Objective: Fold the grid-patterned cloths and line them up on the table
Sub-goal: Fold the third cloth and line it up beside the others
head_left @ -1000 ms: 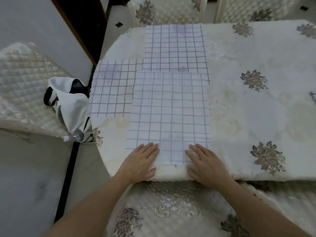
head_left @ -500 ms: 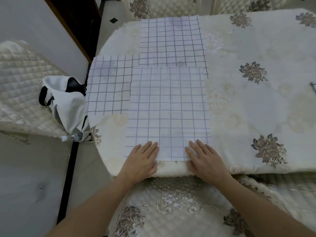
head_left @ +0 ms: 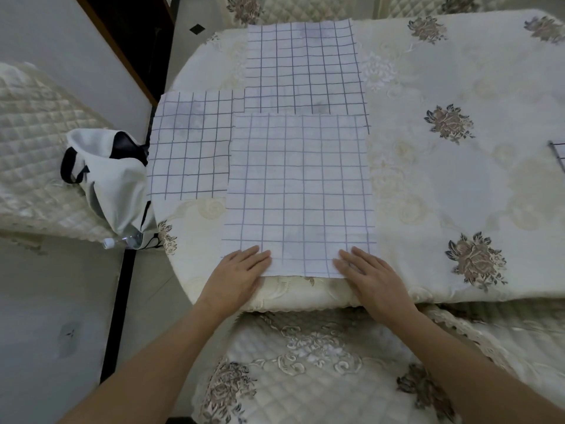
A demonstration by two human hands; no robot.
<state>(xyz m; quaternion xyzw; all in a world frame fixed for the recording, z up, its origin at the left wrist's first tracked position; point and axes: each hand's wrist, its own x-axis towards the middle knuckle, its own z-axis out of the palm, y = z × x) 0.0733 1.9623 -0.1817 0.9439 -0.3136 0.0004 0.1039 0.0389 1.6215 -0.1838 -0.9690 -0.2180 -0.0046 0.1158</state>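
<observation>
Three white cloths with a dark grid lie flat on the table. The nearest cloth reaches almost to the table's front edge. My left hand lies flat on its near left corner, fingers straight. On its near right corner rests my right hand, also flat. A second grid cloth lies to the left, partly under the nearest one. The third grid cloth lies behind them, toward the far edge.
The table wears a cream cover with brown flower prints. A white and black bag with a plastic bottle sits on a quilted chair at the left. A quilted chair seat is below the front edge. A grid edge shows far right.
The view has shifted slightly; both hands stay flat on the near corners of the nearest cloth, spread a little further apart.
</observation>
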